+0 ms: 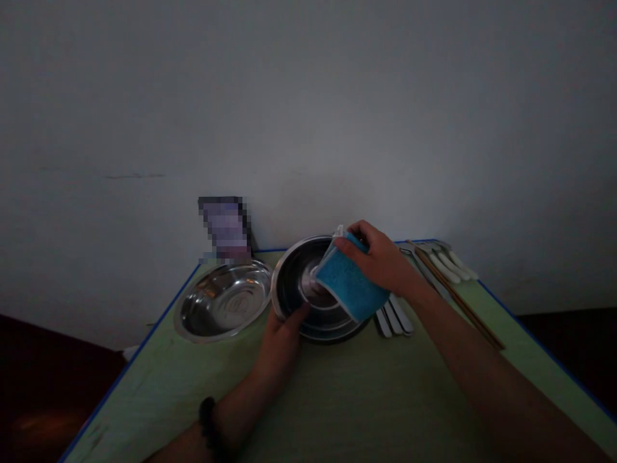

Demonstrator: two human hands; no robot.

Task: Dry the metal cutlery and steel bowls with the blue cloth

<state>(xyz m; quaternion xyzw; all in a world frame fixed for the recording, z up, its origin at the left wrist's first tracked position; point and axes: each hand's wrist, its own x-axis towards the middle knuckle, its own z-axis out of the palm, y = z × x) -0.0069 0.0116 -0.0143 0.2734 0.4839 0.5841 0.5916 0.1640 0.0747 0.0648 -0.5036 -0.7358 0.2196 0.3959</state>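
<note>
My left hand [284,337] grips the near left rim of a steel bowl [292,270], thumb on the inside. The bowl is tilted, its opening turned toward me. My right hand [378,257] is closed on a blue cleaning cloth [354,283] with pale edges, which hangs over the bowl's right side and hides part of its inside. Whether the cloth touches the metal, I cannot tell. Left of it, a second steel bowl [226,305] rests on the table with its shiny inside showing.
The green table [337,399] has a blue edge and meets a grey wall. A blurred, dark-framed phone-like object [226,225] leans at the back left. To the right lie several metal handles [395,319], wooden chopsticks [463,305] and several white-handled utensils [450,265].
</note>
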